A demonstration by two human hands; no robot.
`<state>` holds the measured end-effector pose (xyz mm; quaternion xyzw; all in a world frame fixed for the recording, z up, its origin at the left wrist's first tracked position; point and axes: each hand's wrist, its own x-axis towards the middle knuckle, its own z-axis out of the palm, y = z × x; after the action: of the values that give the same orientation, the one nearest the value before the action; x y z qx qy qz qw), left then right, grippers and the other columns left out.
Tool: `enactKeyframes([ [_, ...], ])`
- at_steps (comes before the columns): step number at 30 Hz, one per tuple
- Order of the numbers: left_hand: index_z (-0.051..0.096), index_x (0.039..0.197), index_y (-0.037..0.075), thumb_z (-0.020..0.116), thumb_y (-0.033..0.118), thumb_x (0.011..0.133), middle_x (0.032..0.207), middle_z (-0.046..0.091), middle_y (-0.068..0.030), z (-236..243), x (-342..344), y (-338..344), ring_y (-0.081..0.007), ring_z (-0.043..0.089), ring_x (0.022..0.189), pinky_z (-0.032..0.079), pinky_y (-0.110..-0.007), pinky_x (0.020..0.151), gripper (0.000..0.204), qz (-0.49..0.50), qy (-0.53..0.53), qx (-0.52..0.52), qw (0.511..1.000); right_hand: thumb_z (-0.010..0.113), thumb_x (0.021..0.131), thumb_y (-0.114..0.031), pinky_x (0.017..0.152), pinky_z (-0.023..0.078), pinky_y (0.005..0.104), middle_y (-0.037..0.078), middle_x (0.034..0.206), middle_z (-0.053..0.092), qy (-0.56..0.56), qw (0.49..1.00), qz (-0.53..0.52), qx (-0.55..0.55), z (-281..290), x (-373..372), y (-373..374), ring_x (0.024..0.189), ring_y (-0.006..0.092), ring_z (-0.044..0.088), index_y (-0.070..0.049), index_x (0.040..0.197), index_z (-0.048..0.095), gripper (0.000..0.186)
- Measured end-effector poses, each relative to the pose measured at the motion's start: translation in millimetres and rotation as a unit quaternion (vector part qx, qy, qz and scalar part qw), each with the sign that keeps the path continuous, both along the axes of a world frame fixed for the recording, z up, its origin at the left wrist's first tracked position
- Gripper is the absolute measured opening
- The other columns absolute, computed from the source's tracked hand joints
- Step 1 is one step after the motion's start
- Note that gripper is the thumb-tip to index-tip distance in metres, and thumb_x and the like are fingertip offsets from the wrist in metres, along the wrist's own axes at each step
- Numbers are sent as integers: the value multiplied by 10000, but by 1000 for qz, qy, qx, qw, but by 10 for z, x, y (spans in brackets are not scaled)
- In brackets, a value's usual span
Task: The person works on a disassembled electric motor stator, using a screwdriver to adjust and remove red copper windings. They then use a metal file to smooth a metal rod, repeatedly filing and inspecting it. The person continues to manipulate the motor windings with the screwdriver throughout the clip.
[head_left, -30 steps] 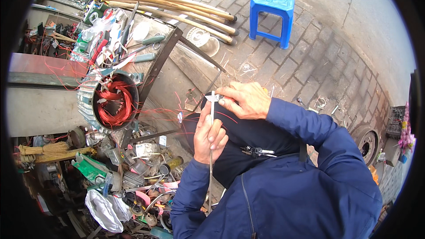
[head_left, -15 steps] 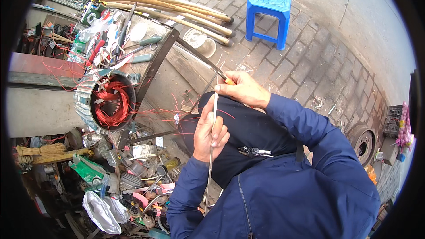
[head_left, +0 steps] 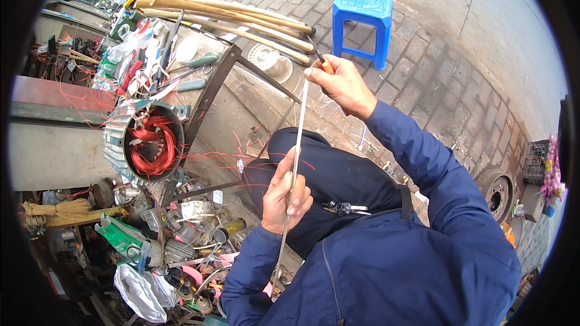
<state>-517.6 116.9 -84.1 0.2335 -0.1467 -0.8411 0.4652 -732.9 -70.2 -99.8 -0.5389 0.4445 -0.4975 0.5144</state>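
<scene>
pale strip, slanting above dark trousers | left hand: fingers clamped round its middle | right hand: thumb and finger together at its upper end, gripping orange-handled tool too

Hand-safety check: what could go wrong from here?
The orange-handled tool, sharing the right hand with the thin strip, could slip. The strip might bend between there and the left hand. Red wires trailing from the ribbed motor housing toward the dark trousers could snag.
</scene>
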Motion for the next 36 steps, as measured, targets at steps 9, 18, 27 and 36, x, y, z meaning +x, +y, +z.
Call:
enactKeyframes([
  [9,406,1626,251,377,266,1162,640,404,-8,-20,-25,-171,-107,351,478,343,-245,500,466,109,-10,56,992,625,1033,-335,719,542,476,145,958,625,258,935,121,-210,-43,139,911,844,376,672,-66,1161,636,298],
  [18,412,1618,196,367,238,1158,612,429,-14,-53,-29,-235,-106,367,467,347,-256,473,464,101,-16,29,994,654,998,-330,628,524,478,128,878,603,268,917,167,-243,-190,208,1071,756,362,671,-89,1149,685,286],
  [27,394,1633,209,414,230,1156,598,386,22,9,-34,25,-69,358,463,336,-233,498,477,7,-38,-32,999,659,1009,-344,763,582,478,144,957,704,322,935,-110,-105,91,-112,320,905,362,721,-101,1166,719,296],
  [36,423,1616,199,388,225,1165,590,413,12,-139,56,-185,-77,339,451,311,-236,462,453,114,-96,-20,989,647,1019,-352,601,510,458,119,864,623,270,921,144,-242,-364,238,1020,741,342,672,-109,1185,696,298],
])
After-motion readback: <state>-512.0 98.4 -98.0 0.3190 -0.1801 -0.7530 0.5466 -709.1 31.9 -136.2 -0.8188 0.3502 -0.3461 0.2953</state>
